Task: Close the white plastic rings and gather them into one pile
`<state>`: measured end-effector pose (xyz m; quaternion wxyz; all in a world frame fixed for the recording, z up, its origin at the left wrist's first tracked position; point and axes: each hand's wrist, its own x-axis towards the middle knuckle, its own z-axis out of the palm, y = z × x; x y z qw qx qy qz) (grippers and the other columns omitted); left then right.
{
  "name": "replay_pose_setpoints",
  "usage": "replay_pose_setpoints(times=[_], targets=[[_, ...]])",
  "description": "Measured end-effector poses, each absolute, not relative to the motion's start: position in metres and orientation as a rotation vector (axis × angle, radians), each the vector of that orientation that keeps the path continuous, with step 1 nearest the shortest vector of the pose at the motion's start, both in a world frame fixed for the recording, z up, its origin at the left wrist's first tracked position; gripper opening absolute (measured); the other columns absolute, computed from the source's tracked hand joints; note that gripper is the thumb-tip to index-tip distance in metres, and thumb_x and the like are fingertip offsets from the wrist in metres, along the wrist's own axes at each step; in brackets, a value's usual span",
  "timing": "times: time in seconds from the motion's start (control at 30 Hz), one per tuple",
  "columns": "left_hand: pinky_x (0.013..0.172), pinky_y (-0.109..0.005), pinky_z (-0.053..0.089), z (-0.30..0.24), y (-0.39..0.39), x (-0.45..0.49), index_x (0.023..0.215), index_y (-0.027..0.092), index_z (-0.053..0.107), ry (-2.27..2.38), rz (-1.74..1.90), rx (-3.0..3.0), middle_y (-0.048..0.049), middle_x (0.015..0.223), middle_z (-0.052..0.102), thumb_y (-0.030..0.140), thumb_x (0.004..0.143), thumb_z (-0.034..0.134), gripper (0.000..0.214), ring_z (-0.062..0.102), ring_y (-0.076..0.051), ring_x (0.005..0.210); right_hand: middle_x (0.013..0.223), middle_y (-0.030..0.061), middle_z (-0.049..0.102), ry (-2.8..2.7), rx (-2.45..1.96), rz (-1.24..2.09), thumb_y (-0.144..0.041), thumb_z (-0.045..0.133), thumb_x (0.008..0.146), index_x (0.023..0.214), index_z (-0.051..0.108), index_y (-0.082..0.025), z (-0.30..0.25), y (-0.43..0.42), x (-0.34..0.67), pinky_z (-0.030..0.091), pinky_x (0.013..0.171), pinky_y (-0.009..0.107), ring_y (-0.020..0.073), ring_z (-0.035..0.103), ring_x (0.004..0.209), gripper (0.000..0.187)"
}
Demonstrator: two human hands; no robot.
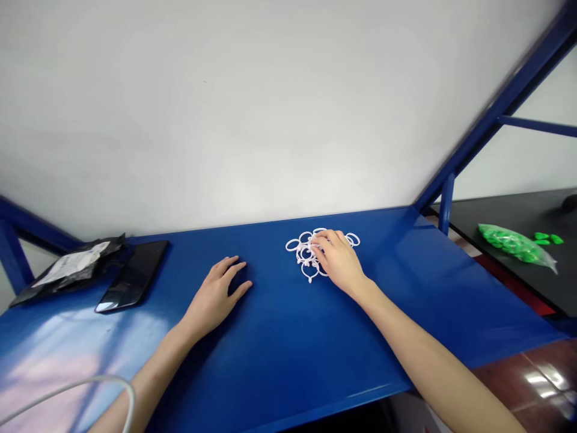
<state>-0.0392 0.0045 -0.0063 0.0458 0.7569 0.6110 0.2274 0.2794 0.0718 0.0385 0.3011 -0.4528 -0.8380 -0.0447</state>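
Note:
My left hand (218, 293) rests low over the blue table, palm down. Its fingers are stretched and apart, and nothing is in them. To the right lies a cluster of white loops (310, 271), thin rings with small knot-like ends, overlapping one another. My right hand (339, 258) is over this cluster and covers part of it. Thumb and forefinger come close together on a white loop at the cluster's upper middle. The other fingers bend down over the loops, and their tips are partly hidden.
The blue table (279, 361) meets a white wall (279, 120). At the left lie a black phone (135, 276) and a black plastic package (72, 267). A white cable (103, 379) crosses my left forearm. Beyond the blue frame (487, 120), a bag of green pieces (514, 243) lies on a dark table.

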Motion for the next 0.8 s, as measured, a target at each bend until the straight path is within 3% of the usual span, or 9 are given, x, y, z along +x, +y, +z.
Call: replay_pose_setpoints(times=[0.2, 0.37, 0.57, 0.8], targets=[[0.120, -0.056, 0.039, -0.012, 0.007, -0.041, 0.137, 0.022, 0.062, 1.883, 0.643, 2.292, -0.0116, 0.153, 0.053, 0.056, 0.098, 0.052, 0.052, 0.043, -0.035, 0.147, 0.123, 0.0158, 0.066, -2.307, -1.130, -0.106, -0.020, 0.058, 0.101, 0.117, 0.071, -0.014, 0.041, 0.054, 0.264, 0.050, 0.102, 0.049, 0.0314, 0.056, 0.118, 0.022], [0.119, -0.056, 0.041, -0.010, 0.008, -0.042, 0.134, 0.020, 0.064, 1.856, 0.670, 2.351, -0.0143, 0.150, 0.057, 0.053, 0.098, 0.052, 0.050, 0.049, -0.035, 0.143, 0.112, 0.0111, 0.070, -2.547, -0.848, 0.048, -0.028, 0.056, 0.103, 0.116, 0.070, -0.014, 0.042, 0.017, 0.243, 0.052, 0.098, 0.043, 0.0266, 0.060, 0.107, 0.023], [0.116, -0.055, 0.045, -0.006, 0.008, -0.045, 0.133, 0.021, 0.065, 1.821, 0.665, 2.396, -0.0134, 0.148, 0.059, 0.053, 0.098, 0.052, 0.049, 0.050, -0.035, 0.141, 0.127, 0.0115, 0.066, -2.810, -0.731, 0.238, -0.034, 0.064, 0.100, 0.119, 0.069, -0.015, 0.035, -0.006, 0.231, 0.053, 0.096, 0.042, 0.0279, 0.061, 0.116, 0.027], [0.117, -0.054, 0.044, -0.006, 0.008, -0.046, 0.134, 0.020, 0.064, 1.822, 0.630, 2.422, -0.0142, 0.149, 0.058, 0.053, 0.099, 0.051, 0.050, 0.050, -0.034, 0.141, 0.128, 0.0111, 0.067, -2.800, -0.744, 0.331, -0.032, 0.064, 0.100, 0.122, 0.069, -0.015, 0.039, -0.002, 0.235, 0.052, 0.098, 0.043, 0.0273, 0.060, 0.119, 0.028]])
